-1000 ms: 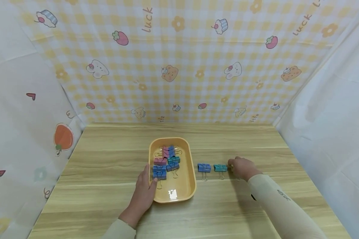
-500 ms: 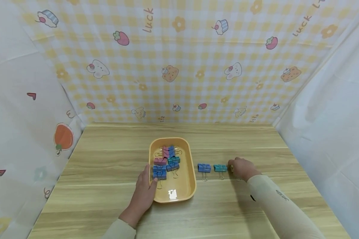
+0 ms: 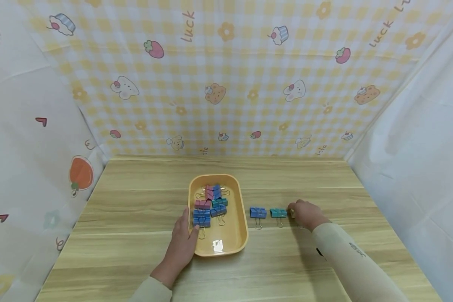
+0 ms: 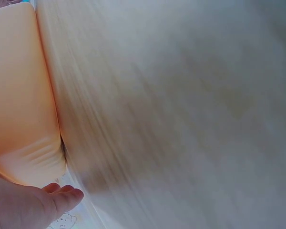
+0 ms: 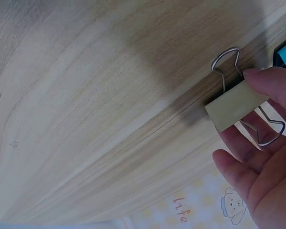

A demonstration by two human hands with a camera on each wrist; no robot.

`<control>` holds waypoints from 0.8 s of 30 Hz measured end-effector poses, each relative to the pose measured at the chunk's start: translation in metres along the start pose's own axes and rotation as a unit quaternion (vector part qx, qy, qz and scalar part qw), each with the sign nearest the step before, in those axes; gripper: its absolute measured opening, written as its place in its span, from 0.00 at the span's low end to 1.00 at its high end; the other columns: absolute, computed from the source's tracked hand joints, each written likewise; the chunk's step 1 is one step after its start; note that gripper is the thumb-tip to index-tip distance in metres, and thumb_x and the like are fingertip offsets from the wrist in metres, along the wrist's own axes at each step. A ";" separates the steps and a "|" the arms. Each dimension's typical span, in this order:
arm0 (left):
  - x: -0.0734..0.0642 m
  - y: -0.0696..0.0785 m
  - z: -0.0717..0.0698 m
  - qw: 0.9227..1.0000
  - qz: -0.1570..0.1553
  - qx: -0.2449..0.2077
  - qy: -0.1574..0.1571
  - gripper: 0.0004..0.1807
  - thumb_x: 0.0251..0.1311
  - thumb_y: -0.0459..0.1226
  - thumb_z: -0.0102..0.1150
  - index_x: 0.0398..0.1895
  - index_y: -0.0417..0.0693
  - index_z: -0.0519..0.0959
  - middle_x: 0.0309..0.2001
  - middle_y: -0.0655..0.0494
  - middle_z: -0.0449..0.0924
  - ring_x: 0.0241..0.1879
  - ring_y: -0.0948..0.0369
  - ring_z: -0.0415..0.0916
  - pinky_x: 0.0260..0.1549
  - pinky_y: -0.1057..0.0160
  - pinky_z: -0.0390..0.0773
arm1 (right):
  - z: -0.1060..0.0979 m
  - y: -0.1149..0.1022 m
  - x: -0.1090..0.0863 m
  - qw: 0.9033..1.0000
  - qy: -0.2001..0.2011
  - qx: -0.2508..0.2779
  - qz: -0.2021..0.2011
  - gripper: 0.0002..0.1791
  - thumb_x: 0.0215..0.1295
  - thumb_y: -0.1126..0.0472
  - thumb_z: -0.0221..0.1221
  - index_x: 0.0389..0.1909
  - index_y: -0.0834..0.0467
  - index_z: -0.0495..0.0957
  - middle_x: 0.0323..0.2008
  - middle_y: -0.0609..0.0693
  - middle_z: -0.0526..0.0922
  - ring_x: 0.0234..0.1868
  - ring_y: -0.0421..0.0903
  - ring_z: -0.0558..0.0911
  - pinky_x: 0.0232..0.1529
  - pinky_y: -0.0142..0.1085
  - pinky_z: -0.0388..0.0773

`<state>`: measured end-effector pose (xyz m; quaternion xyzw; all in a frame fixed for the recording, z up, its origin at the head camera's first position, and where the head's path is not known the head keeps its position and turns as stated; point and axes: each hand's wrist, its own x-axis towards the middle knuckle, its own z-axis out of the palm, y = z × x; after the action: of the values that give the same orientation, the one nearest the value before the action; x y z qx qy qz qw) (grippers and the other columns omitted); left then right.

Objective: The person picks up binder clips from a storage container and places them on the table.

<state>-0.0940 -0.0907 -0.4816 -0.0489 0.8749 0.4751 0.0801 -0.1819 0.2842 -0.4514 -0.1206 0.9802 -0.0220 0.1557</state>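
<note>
In the head view, my left hand holds the left side of a yellow plastic tray, thumb over the rim and fingers along the outer wall. The left wrist view shows that hand against the tray wall. My right hand pinches a yellow binder clip by its body, low over the table, its wire handles spread apart. To its left lie a teal binder clip and a blue binder clip in a row, handles toward me.
Inside the tray are several binder clips, among them a pink one, a blue one and a teal one. The wooden table ends at a patterned cloth backdrop, with white cloth at both sides.
Almost nothing moves. My right hand stays at the right end of the row with the yellow binder clip, and my left hand stays on the tray. The head view shifts very slightly.
</note>
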 end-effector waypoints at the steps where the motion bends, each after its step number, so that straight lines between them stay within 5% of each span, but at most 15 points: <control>1: 0.000 0.000 0.000 1.000 0.000 0.000 0.000 0.37 0.73 0.41 0.42 0.77 0.44 0.38 0.72 0.33 0.46 0.71 0.36 0.46 0.65 0.36 0.53 | 0.000 0.000 0.000 1.000 0.000 0.001 -0.001 0.17 0.57 0.72 0.59 0.47 0.56 0.81 0.36 0.52 0.78 0.33 0.47 0.79 0.34 0.45 0.80; 17: -0.003 0.005 -0.002 1.000 0.004 0.002 0.005 0.36 0.73 0.40 0.43 0.77 0.43 0.39 0.72 0.32 0.47 0.71 0.36 0.46 0.65 0.36 0.54 | -0.018 -0.013 -0.009 0.998 0.055 -0.003 0.005 0.22 0.54 0.74 0.59 0.53 0.62 0.78 0.49 0.62 0.78 0.39 0.57 0.81 0.23 0.38 0.75; 24: -0.002 0.003 -0.001 1.000 0.000 0.001 0.004 0.37 0.73 0.41 0.42 0.77 0.44 0.38 0.72 0.33 0.46 0.71 0.36 0.46 0.65 0.36 0.54 | -0.027 -0.025 -0.012 0.996 0.085 -0.017 -0.005 0.25 0.55 0.68 0.66 0.55 0.62 0.76 0.54 0.64 0.76 0.48 0.63 0.79 0.37 0.49 0.81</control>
<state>-0.0926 -0.0897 -0.4786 -0.0510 0.8759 0.4736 0.0767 -0.1728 0.2629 -0.4203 -0.1259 0.9894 -0.0160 0.0699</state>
